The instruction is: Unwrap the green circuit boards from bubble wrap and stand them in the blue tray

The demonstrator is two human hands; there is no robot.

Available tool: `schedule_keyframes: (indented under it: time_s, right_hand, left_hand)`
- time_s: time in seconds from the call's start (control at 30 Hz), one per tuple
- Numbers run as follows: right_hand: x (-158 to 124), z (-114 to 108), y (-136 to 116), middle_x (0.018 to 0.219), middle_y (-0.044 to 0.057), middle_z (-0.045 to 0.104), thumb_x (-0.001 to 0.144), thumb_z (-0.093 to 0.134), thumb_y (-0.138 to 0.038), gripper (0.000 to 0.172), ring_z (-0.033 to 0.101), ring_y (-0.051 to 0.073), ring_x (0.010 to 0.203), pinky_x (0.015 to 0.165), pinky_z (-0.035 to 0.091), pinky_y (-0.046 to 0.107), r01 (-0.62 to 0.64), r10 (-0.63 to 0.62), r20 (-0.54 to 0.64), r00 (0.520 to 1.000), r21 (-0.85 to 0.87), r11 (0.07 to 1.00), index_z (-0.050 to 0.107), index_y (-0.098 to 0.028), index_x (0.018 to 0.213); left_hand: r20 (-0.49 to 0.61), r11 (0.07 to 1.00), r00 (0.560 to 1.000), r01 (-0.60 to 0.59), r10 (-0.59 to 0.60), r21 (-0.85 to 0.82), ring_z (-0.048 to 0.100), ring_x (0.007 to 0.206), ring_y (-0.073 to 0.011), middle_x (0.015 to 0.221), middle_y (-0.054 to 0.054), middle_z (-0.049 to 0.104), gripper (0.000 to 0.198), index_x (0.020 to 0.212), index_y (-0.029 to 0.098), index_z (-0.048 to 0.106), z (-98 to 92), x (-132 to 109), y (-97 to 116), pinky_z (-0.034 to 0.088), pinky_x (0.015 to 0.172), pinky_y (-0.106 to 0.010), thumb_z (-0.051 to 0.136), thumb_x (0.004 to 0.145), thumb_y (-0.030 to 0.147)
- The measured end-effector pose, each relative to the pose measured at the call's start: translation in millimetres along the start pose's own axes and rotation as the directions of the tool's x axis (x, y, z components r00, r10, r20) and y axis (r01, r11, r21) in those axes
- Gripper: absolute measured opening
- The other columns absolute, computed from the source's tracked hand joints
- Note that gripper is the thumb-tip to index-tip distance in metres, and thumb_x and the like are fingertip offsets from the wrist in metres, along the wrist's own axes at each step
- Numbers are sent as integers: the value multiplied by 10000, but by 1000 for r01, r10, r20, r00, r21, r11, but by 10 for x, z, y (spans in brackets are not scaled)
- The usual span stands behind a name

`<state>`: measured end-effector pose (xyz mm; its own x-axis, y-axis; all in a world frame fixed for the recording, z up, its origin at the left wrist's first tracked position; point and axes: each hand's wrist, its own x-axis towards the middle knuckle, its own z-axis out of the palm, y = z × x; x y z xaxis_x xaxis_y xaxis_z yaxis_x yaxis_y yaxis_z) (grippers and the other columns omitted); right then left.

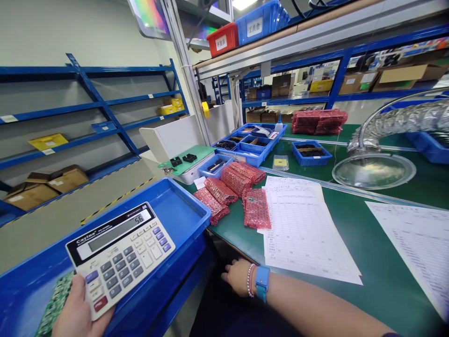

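My left hand (79, 311) is closed around the lower edge of a desk calculator (119, 255), lower left of frame, keys up, display showing 56. A green circuit board (56, 304) sits against the same hand, partly under the calculator; I can't tell if it's gripped or just resting. Both are held over a blue plastic tray (182, 201), keeping the display readable. My right hand (240, 277) is open, palm down, fingers spread at the near edge of the green bench mat (379, 252), holding nothing. Just beyond it: a printed form (301, 229) and red bubble bags (228, 187), stacked loosely, upper centre.
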<state>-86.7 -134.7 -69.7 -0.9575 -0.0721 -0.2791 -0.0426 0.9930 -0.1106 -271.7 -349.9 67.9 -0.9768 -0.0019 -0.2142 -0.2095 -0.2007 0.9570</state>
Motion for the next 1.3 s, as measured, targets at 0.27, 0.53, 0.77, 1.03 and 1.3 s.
schedule_keyframes:
  time_s: [0.27, 0.53, 0.77, 1.03, 1.3]
  right_hand:
    - [13, 57, -27, 905, 86, 644, 689, 640, -272, 297, 611, 250, 774, 631, 491, 375, 48, -47, -97, 994, 10, 999, 599, -174, 966]
    - [-119, -548, 23, 1323, 21, 436, 904, 325, -284, 272, 305, 195, 1251, 1018, 264, 384, -61, 108, -495, 862, 109, 992, 529, -252, 1081]
    - [-177, -796, 891, 1422, 205, 193, 764, 567, -355, 540, 199, 452, 1254, 883, 288, 621, -554, 770, -495, 402, 539, 635, 410, -142, 1235]
    - [-396, -673, 1408, 1044, 91, 573, 735, 633, -294, 312, 551, 215, 944, 836, 424, 401, -250, 901, -265, 344, 899, 359, 547, -135, 989]
    - [-841, -599, 1517, 692, 21, 622, 764, 547, -440, 285, 594, 157, 675, 705, 491, 355, 441, 834, -222, 504, 897, -28, 574, -159, 720]
  left_hand:
    - [-20, 1000, 1000, 3, -3, 5, 423, 1216, -223, 1065, 2, 660, 299, 1075, 258, 616, 12, -22, 3, 537, 750, -264, 377, 897, 266]
    - [68, 994, 998, 14, -7, -104, 546, 1090, -222, 1068, -42, 656, 330, 1149, 214, 577, -22, 19, -39, 478, 873, -372, 371, 903, 287]
    - [177, 980, 983, 87, -55, -181, 658, 833, -170, 1004, -39, 684, 354, 1196, 234, 549, -123, 101, -89, 489, 861, -368, 370, 902, 315]
    - [211, 966, 973, 138, -91, -220, 670, 750, -138, 929, -14, 705, 334, 1151, 263, 583, -141, 115, -106, 505, 835, -340, 366, 901, 306]
    - [165, 969, 975, 176, -147, -175, 653, 865, -172, 952, 14, 701, 324, 1124, 308, 599, -96, 80, -60, 520, 800, -343, 378, 888, 333]
